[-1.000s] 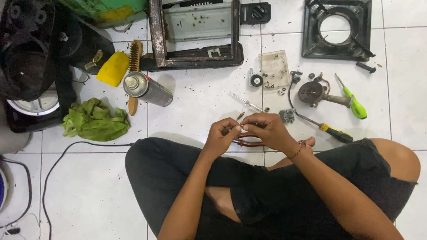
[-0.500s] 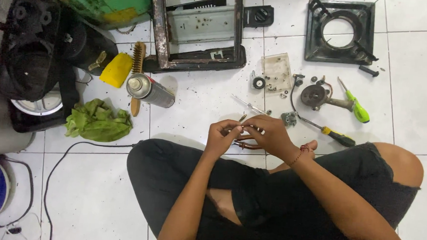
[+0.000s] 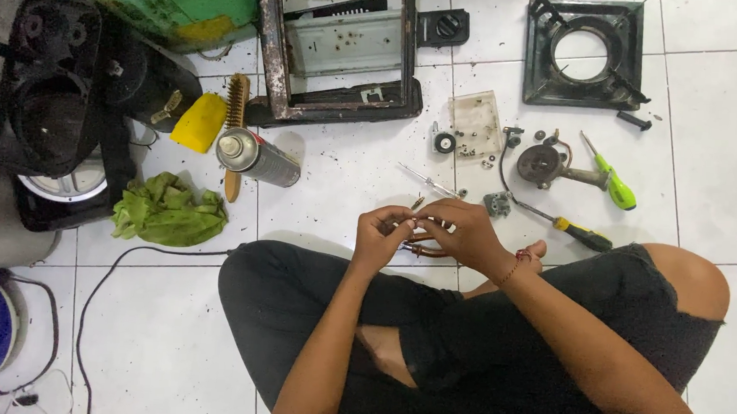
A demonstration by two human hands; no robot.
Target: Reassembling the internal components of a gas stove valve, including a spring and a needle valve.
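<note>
- Copper-coloured thin tube [image 3: 423,250] sits between both hands, above the crossed legs in black trousers [image 3: 546,342]; its exact shape is partly hidden.
- Left hand [image 3: 381,235] pinches the tube end with closed fingertips.
- Right hand [image 3: 466,234] closes around the same tube from 3 o'clock, its fingers nearly touching the left hand.
- Yellow-handled screwdriver [image 3: 571,231] lies on the white tile floor [image 3: 353,173] at 2 o'clock of the hands.
- Green cloth [image 3: 166,213] lies at 9 o'clock; spray can [image 3: 258,157] and wire brush [image 3: 236,133] at 10 o'clock.
- Green-handled screwdriver [image 3: 612,183] and round burner part [image 3: 547,164] lie at 2 o'clock, further out.
- Rusted stove frame [image 3: 339,46] stands at 12 o'clock, black burner grate [image 3: 585,50] at 1 o'clock.
</note>
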